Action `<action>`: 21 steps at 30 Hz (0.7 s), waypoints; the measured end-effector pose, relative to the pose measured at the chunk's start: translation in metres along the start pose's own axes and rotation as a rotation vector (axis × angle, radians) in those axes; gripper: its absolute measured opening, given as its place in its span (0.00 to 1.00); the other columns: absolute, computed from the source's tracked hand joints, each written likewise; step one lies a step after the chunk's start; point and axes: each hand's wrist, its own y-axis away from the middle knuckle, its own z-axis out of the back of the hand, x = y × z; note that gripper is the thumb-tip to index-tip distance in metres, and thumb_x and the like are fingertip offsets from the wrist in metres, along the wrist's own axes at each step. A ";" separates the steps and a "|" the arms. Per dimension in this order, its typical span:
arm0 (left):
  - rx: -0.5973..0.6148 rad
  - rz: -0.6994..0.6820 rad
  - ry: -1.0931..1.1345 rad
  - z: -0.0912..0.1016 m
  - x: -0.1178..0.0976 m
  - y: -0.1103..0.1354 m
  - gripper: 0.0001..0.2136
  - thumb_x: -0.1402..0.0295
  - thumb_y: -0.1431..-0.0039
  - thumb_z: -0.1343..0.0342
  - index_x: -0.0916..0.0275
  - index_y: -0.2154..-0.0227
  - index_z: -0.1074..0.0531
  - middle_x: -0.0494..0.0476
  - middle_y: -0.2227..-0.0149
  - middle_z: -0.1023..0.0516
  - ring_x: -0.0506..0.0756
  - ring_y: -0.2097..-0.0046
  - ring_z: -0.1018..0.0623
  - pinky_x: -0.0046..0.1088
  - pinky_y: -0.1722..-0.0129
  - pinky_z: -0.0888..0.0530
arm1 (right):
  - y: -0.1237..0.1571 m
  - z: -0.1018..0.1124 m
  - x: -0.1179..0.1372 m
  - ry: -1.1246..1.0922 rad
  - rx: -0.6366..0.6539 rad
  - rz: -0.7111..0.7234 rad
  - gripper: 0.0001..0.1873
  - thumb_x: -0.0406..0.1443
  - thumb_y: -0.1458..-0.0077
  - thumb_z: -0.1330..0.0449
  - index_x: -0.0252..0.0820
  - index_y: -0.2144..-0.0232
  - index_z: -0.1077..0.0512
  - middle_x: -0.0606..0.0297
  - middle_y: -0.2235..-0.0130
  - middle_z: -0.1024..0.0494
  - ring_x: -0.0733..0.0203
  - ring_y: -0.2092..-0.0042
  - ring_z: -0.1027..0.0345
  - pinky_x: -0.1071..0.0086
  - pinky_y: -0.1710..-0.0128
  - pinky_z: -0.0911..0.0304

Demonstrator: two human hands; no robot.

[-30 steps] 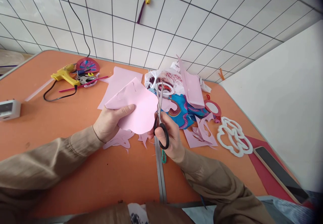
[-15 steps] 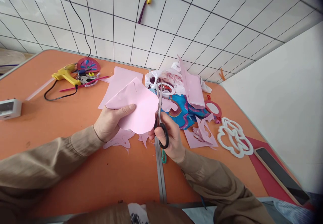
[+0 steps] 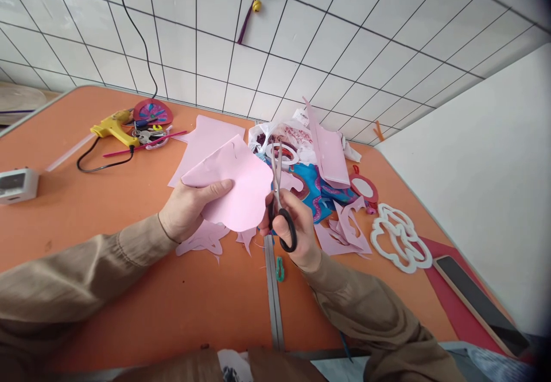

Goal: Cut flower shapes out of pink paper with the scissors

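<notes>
Sheet [image 3: 247, 192], pink and apparently part-trimmed: right side rounded, upper-left edge straight, seemingly uncut; I pinch it with my left hand [image 3: 186, 207], my right hand [image 3: 305, 228] gripping slightly parted scissors [image 3: 276, 190].

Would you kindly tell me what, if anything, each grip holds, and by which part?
The left grip holds the pale pink, curved-edged sheet by its lower left side; the right grip holds the silver-bladed scissors by their black looped handles.

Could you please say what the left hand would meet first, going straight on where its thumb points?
Probably the scissors in the right hand, by the edge of the pink sheet, though depth is unclear.
</notes>
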 end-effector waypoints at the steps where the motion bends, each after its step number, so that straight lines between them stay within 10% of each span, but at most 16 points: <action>1: 0.000 0.004 -0.006 0.000 0.000 0.000 0.28 0.65 0.50 0.30 0.62 0.46 0.26 0.63 0.56 0.16 0.66 0.55 0.18 0.36 0.62 0.18 | -0.001 0.003 0.002 -0.019 0.021 -0.010 0.24 0.56 0.45 0.39 0.41 0.63 0.33 0.66 0.73 0.28 0.64 0.75 0.33 0.71 0.79 0.38; 21: 0.193 0.166 0.039 0.003 -0.012 -0.001 0.18 0.69 0.49 0.31 0.64 0.54 0.22 0.65 0.57 0.16 0.66 0.59 0.16 0.34 0.67 0.17 | -0.017 0.044 0.040 0.060 0.236 -0.199 0.29 0.59 0.53 0.35 0.39 0.69 0.28 0.68 0.78 0.30 0.68 0.80 0.39 0.73 0.84 0.40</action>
